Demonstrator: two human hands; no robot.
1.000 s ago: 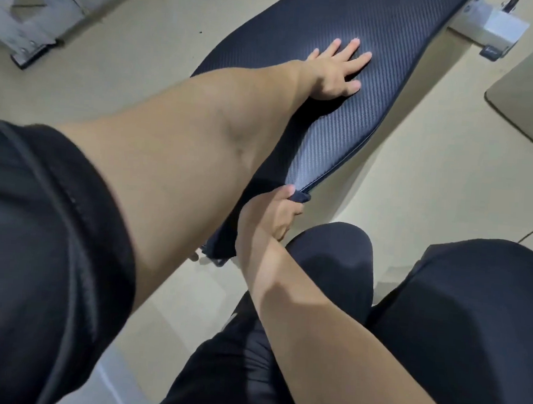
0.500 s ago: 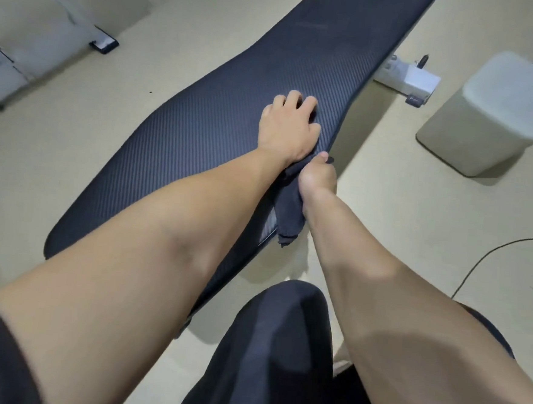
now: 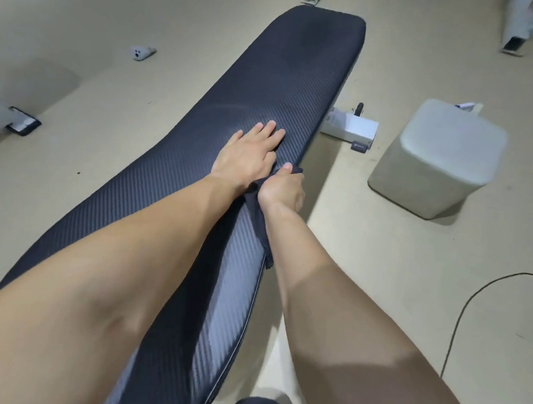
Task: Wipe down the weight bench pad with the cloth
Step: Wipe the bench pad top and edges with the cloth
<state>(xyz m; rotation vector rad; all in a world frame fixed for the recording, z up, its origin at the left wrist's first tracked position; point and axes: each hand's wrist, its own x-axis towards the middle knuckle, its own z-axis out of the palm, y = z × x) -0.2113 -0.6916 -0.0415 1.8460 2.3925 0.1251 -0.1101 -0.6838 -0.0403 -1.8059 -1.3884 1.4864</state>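
The long black weight bench pad (image 3: 267,85) with a carbon-weave texture runs from the lower left to the top centre. My left hand (image 3: 247,158) lies flat on the pad near its right edge, fingers together and pointing away. My right hand (image 3: 283,189) sits right beside it at the pad's right edge, fingers closed on a dark cloth (image 3: 259,220). The cloth hangs down along the side of the pad below my right wrist.
A pale grey cube-shaped container (image 3: 438,160) stands on the beige floor right of the bench. The white bench foot (image 3: 349,128) juts out beside it. A black cable (image 3: 479,298) curves at the right. White frame feet (image 3: 21,123) lie at the left and far top right.
Both hands have slid farther along the pad's right edge toward its far end, the right hand dragging the cloth. The view has tilted up, showing the pad's far end.
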